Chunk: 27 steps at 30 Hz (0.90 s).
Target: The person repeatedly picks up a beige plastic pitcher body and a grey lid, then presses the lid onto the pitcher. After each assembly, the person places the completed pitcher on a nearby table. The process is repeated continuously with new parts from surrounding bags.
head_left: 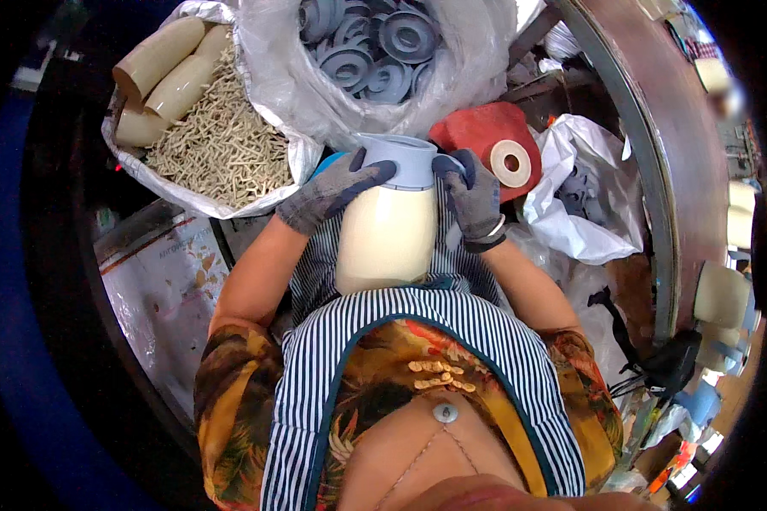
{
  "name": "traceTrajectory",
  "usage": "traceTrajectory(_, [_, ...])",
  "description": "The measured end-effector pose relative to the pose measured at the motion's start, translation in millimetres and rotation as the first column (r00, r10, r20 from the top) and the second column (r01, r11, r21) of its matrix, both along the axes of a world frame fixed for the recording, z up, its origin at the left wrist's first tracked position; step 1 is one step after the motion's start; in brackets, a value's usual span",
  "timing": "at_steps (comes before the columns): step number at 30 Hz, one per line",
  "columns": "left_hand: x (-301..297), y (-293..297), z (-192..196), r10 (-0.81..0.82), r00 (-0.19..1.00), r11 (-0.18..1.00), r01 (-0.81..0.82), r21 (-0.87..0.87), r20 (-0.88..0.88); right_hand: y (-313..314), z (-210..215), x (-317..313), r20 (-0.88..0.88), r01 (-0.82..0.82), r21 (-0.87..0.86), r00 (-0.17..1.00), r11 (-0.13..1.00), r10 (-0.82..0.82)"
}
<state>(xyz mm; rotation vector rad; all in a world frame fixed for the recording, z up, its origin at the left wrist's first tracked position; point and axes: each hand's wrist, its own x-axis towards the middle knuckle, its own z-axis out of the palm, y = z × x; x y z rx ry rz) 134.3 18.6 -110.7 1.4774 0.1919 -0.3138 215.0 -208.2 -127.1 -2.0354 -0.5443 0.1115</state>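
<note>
A cream container [386, 243] is held before the striped apron [490, 328], its blue-grey collar [413, 173] clamped between the fingers of the left hand [331, 196] and right hand [475, 200] (both gloved).

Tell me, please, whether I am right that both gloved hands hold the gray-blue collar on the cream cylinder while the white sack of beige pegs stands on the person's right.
Not quite: in the head view, the white sack of beige pegs stands on the person's left. The gloved left hand and gloved right hand hold the gray-blue collar on the cream cylinder.
</note>
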Motion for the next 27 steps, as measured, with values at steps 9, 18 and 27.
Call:
traceTrajectory(9, [-13, -8, 12, 0.11, 0.989, 0.994, -0.109, 0.019, -0.098, -32, 15, 17, -0.103, -0.107, 0.127, 0.987, 0.986, 0.12])
traceTrajectory(18, [13, 0, 86, 0.272, 0.913, 0.962, -0.252, -0.105, 0.305, -106, -93, 82, 0.539, 0.327, -0.536, 0.842, 0.778, 0.017])
traceTrajectory(27, [163, -120, 24, -0.129, 0.442, 0.933, -0.249, 0.259, 0.888, -188, 66, 60, 0.192, 0.354, 0.252, 0.894, 0.901, -0.405])
